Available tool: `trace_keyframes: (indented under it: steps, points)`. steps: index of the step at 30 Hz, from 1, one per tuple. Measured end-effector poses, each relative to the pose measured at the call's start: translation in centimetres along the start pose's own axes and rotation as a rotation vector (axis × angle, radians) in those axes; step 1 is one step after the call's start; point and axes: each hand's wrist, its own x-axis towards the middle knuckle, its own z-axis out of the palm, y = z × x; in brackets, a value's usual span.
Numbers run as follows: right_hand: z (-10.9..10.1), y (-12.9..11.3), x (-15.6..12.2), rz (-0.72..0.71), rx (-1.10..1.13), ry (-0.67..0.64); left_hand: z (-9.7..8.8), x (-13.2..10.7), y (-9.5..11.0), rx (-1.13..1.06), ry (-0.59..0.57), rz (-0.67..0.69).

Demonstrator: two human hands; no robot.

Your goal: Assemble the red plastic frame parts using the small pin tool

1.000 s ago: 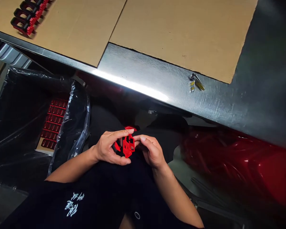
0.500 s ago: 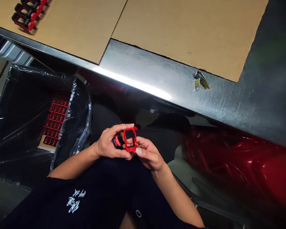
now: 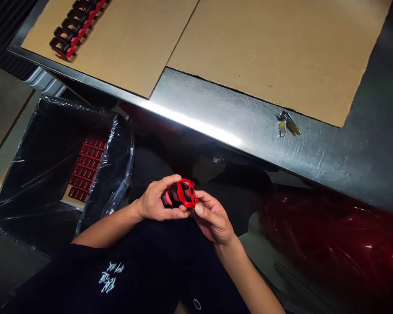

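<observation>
Above my lap, my left hand (image 3: 157,201) is closed around a small red plastic frame (image 3: 194,197), with the index finger on its top edge and the thumb below. In the same palm sits a black and red plastic part (image 3: 167,199); whether it joins the frame is hidden by the fingers. My right hand (image 3: 216,218) pinches the frame's lower right corner between thumb and fingers. The frame is tilted, so its side with holes shows.
A metal table (image 3: 196,117) carries cardboard sheets (image 3: 265,52), a row of black and red parts (image 3: 75,28) and small yellow-marked metal pieces (image 3: 288,124). Left, a plastic-lined bin (image 3: 29,174) holds stacked red parts (image 3: 87,168). A red plastic-wrapped bundle (image 3: 340,226) lies right.
Between my hands the red frame has turned, from facing me with its opening to showing its side. The whole view has shifted, so the table and bin appear lower and further right.
</observation>
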Motion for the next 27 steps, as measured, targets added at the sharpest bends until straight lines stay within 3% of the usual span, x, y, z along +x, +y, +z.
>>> trace_keyframes:
  steps: [7,11,15,19,24,27]
  points:
    - [-0.6,-0.5,0.0,-0.163,-0.075,0.15,-0.4,0.8,0.8,-0.155,0.017,-0.019]
    - [-1.0,-0.7,-0.1,-0.228,-0.13,0.191,-1.1,1.4,1.9,-0.119,0.02,-0.177]
    - [-1.3,-0.8,0.0,-0.243,-0.221,0.202,-1.6,1.6,2.7,-0.175,-0.121,-0.456]
    - [-1.0,-1.0,0.1,-0.256,-0.327,0.205,-1.9,1.6,2.9,-0.185,-0.238,-0.61]
    - [0.0,-1.0,0.6,-0.37,-0.719,0.157,-2.8,1.5,3.2,-0.157,-0.422,-0.638]
    - [0.4,-0.7,1.4,-0.39,-0.878,0.106,-5.0,0.8,3.3,-0.141,-0.447,-0.641]
